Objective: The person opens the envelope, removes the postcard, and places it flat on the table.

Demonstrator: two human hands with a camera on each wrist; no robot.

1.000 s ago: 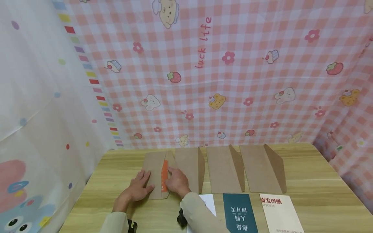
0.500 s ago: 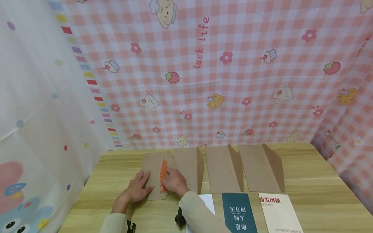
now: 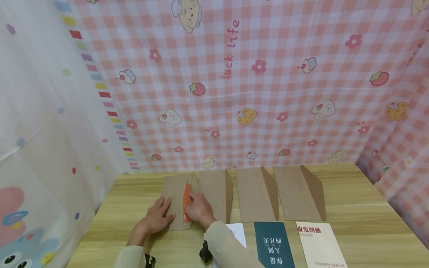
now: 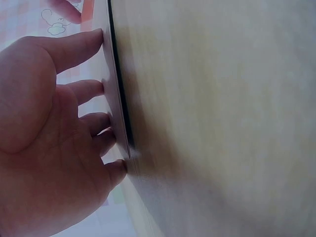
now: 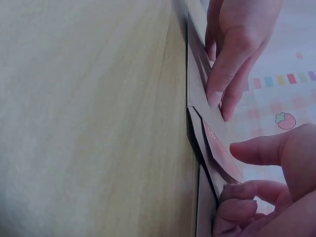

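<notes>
A brown kraft paper envelope [image 3: 175,186] lies at the left of the row, its flap folded out to the right. An orange card [image 3: 186,203] sits partly inside its opening; only a strip shows. My left hand [image 3: 156,217] rests on the envelope with fingers spread, and in the left wrist view its fingertips touch the paper. My right hand [image 3: 200,209] holds the exposed edge of the orange card. In the right wrist view, its thumb lies by the card [image 5: 221,153] and the other fingers are curled near the edge.
Three more kraft envelopes [image 3: 256,193] with flaps out stand in a row to the right. Nearer lie a white sheet [image 3: 238,232] partly under the right sleeve, a dark teal cover [image 3: 273,242] and a cream cover [image 3: 321,243]. A checked cloth [image 3: 214,93] hangs behind the table.
The whole view has shifted slightly. Both hands keep nearly the same place on the envelope and the orange card, with no clear movement of the card.
</notes>
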